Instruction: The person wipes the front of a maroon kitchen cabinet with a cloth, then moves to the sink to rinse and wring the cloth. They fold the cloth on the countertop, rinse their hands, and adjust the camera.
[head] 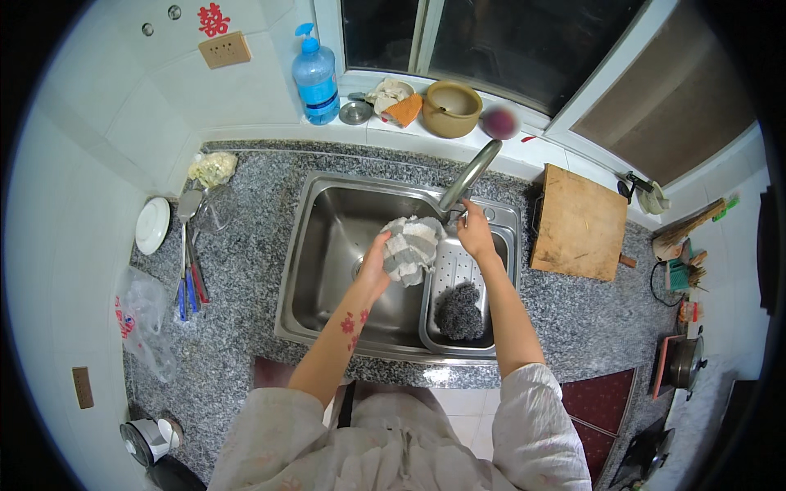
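Note:
My left hand [374,268] grips a bunched grey-and-white striped cloth [412,248] over the stainless steel sink [331,245]. My right hand [475,232] is at the base of the curved metal faucet [471,175], with fingers at its handle, which they largely hide. Whether the fingers close around the handle or only touch it is hard to see. No stream of water is visible below the spout. Below my right wrist, a perforated metal drain basket [453,258] sits in the right part of the sink. A dark grey scrubbing cloth or mesh scourer [460,312] lies in it.
On the right stands a wooden cutting board [577,224]. Spatulas [187,258], a white dish [153,226] and a plastic bag [147,319] lie at left. The window ledge holds a blue pump bottle [316,83] and a tan clay pot [452,110]. A pot [681,363] stands far right.

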A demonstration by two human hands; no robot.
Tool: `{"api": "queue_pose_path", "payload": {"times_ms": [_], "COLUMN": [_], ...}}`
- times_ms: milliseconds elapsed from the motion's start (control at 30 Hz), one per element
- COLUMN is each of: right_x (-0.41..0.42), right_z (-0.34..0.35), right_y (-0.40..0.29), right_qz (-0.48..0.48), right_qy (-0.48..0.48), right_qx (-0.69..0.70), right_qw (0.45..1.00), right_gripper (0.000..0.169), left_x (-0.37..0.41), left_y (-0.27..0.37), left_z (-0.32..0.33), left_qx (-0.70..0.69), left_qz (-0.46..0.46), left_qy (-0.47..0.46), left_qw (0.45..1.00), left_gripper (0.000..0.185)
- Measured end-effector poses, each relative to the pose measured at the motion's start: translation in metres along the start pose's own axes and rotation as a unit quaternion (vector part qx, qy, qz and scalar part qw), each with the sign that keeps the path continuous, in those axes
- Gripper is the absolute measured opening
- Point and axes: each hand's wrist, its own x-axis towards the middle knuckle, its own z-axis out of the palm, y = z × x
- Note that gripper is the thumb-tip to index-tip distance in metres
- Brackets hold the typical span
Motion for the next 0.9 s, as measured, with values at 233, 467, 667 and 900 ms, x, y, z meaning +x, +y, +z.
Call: {"api": "queue_pose_path", "payload": {"times_ms": [233,467,667,900], "right_x": [-0.045,-0.084,-0.091,-0.059], "right_z": [0.012,0.052,0.068,0.094], "right_y": [-0.018,-0.052,-0.07,-0.035], "right_qz": [-0.045,0.345,0.227,0.302], "right_qy": [0.084,0.023,0.06,0.057], "right_qx": [-0.036,0.627,0.359,0.45], "right_qw": [0.995,0.698,0.903,0.838], "right_gripper": [0.034,0.042,0.033,0.036], "left_x": [0.012,0.003,0.02,-0.002], "left_y": [-0.006,-0.003,-0.022,-0.036], "left_z": [-0.008,0.002,-0.027,0.003], "left_qx": [0.043,-0.017,0.247,0.306], "left_qz": [0.037,-0.068,0.058,0.079], "left_qy": [0.043,0.034,0.272,0.184], "left_qw": [0.997,0.997,0.928,0.931], "left_gripper": [0.037,0.039,0.036,0.035]}}
